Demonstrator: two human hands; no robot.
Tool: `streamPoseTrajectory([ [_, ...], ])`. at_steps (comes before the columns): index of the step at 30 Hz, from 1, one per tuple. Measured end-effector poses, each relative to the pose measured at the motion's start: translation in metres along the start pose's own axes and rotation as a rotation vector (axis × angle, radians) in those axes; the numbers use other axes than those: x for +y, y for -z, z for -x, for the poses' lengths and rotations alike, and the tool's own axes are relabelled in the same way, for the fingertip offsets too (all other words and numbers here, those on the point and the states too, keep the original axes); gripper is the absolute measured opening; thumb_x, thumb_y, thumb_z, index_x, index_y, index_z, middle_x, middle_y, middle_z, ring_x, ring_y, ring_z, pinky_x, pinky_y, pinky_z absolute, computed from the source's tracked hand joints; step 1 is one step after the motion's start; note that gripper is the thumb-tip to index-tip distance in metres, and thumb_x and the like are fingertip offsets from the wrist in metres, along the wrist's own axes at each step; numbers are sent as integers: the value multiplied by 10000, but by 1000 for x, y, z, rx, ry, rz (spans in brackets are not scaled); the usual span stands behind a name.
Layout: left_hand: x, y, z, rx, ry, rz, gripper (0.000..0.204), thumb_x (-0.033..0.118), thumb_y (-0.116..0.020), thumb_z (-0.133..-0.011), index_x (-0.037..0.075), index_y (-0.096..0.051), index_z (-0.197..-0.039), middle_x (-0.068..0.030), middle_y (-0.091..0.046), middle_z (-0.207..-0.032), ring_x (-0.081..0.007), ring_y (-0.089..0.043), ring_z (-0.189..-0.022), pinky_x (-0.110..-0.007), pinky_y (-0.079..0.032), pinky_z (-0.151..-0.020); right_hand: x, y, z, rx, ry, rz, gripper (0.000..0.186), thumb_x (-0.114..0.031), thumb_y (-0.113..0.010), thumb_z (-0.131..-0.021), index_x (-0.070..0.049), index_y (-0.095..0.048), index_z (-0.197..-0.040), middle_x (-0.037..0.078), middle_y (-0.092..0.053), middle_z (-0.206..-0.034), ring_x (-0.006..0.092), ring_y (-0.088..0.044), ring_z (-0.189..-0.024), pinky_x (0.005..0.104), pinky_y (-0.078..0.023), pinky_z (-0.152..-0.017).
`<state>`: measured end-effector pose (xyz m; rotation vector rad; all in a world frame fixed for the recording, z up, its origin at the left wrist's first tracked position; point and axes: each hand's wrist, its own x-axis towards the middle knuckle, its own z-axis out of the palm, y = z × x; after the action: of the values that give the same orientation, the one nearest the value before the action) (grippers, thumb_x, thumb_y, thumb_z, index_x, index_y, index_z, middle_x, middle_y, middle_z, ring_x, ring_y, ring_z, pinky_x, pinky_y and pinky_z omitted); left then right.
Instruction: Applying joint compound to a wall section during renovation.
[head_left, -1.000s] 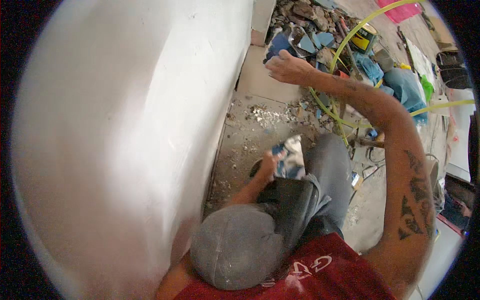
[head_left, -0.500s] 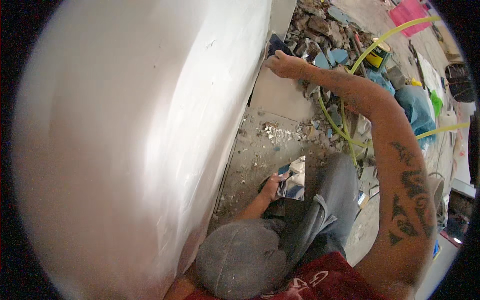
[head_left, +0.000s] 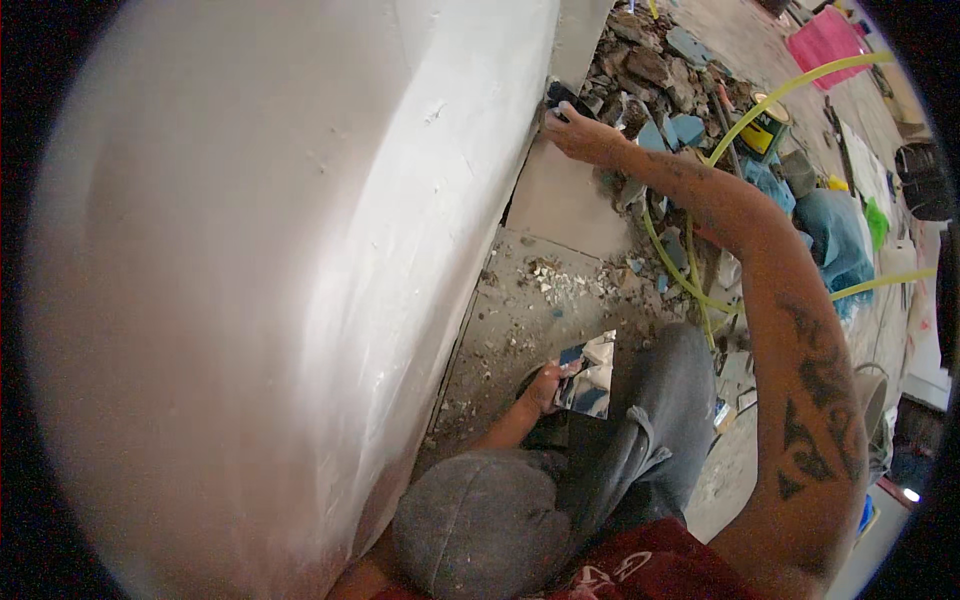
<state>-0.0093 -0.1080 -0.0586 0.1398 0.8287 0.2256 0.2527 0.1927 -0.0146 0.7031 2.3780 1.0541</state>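
Observation:
Up at the base of the white wall point(head_left: 250, 250), my right hand point(head_left: 578, 135) grips a dark flat piece point(head_left: 562, 98), partly hidden by my fingers, beside a pale floor tile point(head_left: 565, 195). Lower down, my left hand point(head_left: 545, 385) is closed on a shiny metal plate point(head_left: 590, 385), perhaps a blade, close to my grey-clad leg point(head_left: 675, 395). Small white and grey crumbs point(head_left: 550, 285) are scattered on the floor between the hands.
A heap of rubble and broken blue pieces point(head_left: 650, 70) lies right of the wall base, with a yellow hose point(head_left: 820, 72), a black and yellow can point(head_left: 762, 130), blue plastic point(head_left: 830, 245) and a green item point(head_left: 875, 222). A pink sheet point(head_left: 825, 45) is farther off.
My right hand has moved closer to the wall's base with the dark piece, which now shows less. The view has shifted, so the floor and left hand sit lower and farther right.

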Motion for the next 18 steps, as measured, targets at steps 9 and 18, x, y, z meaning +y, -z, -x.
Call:
streamPoseTrajectory([
  [9,-3,3,3,-92,-53,96,299,194,-543,-851,8,-535,-1084,-83,-631,-928,-190,-637,-757,-316,-530,-684,-7,5,-6,-81,-81,94,277,-239,-536,-786,-133,-615,-1029,17,-443,-1149,210,-344,-1164,427,-228,-1046],
  [18,-14,25,-10,-226,4,160,305,185,-558,-845,-9,-548,-1080,-79,-632,-931,-169,-629,-794,-309,-520,-696,-6,4,-3,-113,-87,132,438,-278,-573,-811,-193,-470,-1227,-4,-387,-1287,190,-267,-1254,421,-174,-1077],
])
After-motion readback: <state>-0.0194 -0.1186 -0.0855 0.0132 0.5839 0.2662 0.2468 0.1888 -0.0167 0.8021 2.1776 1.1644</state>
